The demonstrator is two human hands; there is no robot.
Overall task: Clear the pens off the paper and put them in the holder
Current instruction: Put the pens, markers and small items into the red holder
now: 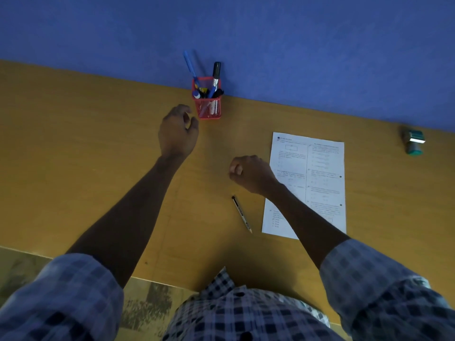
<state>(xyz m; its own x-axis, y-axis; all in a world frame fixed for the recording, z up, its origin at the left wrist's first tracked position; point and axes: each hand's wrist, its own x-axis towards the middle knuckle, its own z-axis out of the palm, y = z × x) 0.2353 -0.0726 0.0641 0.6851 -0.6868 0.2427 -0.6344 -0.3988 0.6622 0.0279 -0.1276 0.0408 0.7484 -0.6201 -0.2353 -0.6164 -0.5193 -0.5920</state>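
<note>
Left hand (177,130) raised mid-frame just left of the holder (208,104), fingers loosely curled, grasping nothing; right hand (251,174) clenched at the paper's (317,178) left edge, nothing visible in it. One pen (241,214) lying on the bench (98,143) below centre, just left of the single sheet; several pens upright in the one red mesh holder. Wooden bench against a blue wall (295,45), one stamp (414,142) far right.

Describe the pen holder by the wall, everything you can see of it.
The red mesh pen holder stands upright on the wooden desk, against the blue wall. It looks like square wire mesh, see-through at the sides. Several pens and a black-capped marker stick out of its top. The left hand hovers just beside it, apparently not touching.
</note>
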